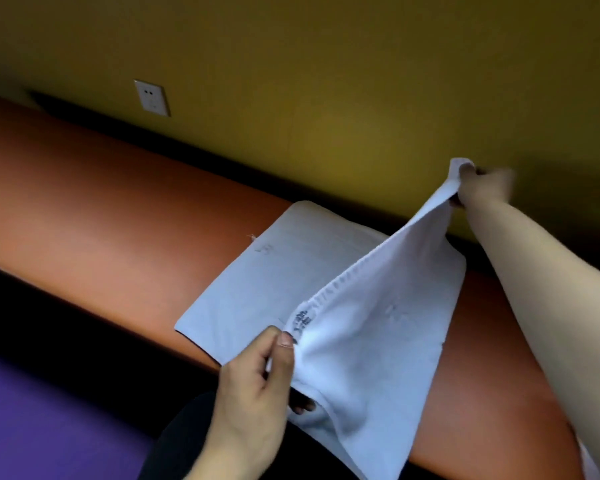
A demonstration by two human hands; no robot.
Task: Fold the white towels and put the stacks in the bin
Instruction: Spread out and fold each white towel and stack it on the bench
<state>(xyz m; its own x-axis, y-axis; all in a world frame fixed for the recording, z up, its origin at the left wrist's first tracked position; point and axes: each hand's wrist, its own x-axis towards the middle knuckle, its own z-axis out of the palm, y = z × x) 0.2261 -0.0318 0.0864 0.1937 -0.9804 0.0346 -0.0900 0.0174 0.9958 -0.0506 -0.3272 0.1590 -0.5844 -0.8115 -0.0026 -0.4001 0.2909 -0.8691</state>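
Observation:
A white towel (371, 341) is stretched in the air between my two hands, over the orange padded bench (101, 209). My left hand (257, 382) pinches its near corner, next to some dark printed marks. My right hand (482, 190), arm reaching far out, grips the far corner up by the wall. Under the lifted towel another white towel (274, 268) lies flat on the bench. No bin is in view.
A yellow-green wall (326, 81) with a white socket (152, 97) runs behind the bench. Purple floor (42, 417) lies at the lower left. A dark gap separates the bench's near edge from the floor.

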